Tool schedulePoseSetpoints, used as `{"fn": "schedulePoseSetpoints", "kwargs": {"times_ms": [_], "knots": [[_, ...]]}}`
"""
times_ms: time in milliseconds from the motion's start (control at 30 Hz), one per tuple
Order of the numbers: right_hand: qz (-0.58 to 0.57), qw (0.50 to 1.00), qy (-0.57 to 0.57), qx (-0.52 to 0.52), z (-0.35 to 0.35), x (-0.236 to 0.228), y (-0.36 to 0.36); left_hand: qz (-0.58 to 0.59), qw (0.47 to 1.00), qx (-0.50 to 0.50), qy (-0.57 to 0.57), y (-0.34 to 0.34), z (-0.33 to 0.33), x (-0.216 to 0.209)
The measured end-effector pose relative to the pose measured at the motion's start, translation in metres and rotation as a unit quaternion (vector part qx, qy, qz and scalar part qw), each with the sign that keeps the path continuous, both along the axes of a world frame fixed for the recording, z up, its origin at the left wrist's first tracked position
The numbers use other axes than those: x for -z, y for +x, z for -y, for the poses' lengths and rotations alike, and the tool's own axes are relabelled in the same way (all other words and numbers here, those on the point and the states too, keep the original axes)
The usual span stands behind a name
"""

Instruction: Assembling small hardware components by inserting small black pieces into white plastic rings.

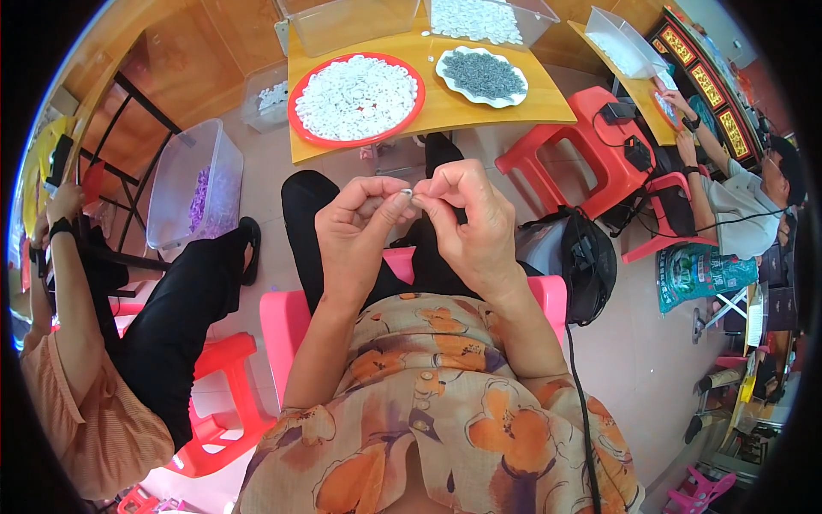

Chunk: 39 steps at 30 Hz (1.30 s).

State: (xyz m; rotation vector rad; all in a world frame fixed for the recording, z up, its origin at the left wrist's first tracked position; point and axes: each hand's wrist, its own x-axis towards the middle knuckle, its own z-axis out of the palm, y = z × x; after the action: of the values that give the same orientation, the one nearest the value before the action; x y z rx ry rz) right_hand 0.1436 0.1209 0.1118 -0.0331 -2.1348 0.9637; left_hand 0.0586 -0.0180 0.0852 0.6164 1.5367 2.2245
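Fingers (390, 209) of the left hand (358, 218) and right hand (469, 210) meet tip to tip, pinching a tiny whitish piece (408, 193) in front of the bench (548, 101). It seems midway through handling; many white pieces (355, 98) on the red tray (419, 96) and gray pieces (481, 75) on the scalloped plate (501, 102) likely remain.

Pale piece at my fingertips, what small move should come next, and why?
Probably a gentle inward press, with the piece held steady: the left hand and right hand meet at it, and it looks tiny, so it could easily slip. They hide much of it, so I can't tell how it sits.
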Motion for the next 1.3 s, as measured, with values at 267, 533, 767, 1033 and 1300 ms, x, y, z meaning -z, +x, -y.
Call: {"fn": "schedulePoseSetpoints", "kwargs": {"times_ms": [267, 533, 767, 1033, 1300], "knots": [[0.035, 0.995, -0.091, -0.017, 0.002, 0.000, -0.005, 0.024, 1.000, -0.002, 0.019, -0.004, -0.003, 0.000], [0.078, 0.989, -0.122, -0.031, 0.008, -0.010, -0.009, 0.071, 0.997, -0.015, 0.035, -0.017, 0.005, 0.013], [0.076, 0.986, -0.145, -0.036, 0.009, -0.004, -0.011, 0.086, 0.995, -0.023, 0.044, -0.015, 0.004, 0.012], [0.079, 0.982, -0.170, -0.033, 0.009, -0.002, -0.010, 0.084, 0.995, -0.018, 0.043, -0.012, 0.002, 0.011], [0.076, 0.967, -0.239, -0.051, 0.006, 0.006, -0.010, 0.071, 0.997, -0.004, 0.041, -0.009, 0.002, 0.012]]}}
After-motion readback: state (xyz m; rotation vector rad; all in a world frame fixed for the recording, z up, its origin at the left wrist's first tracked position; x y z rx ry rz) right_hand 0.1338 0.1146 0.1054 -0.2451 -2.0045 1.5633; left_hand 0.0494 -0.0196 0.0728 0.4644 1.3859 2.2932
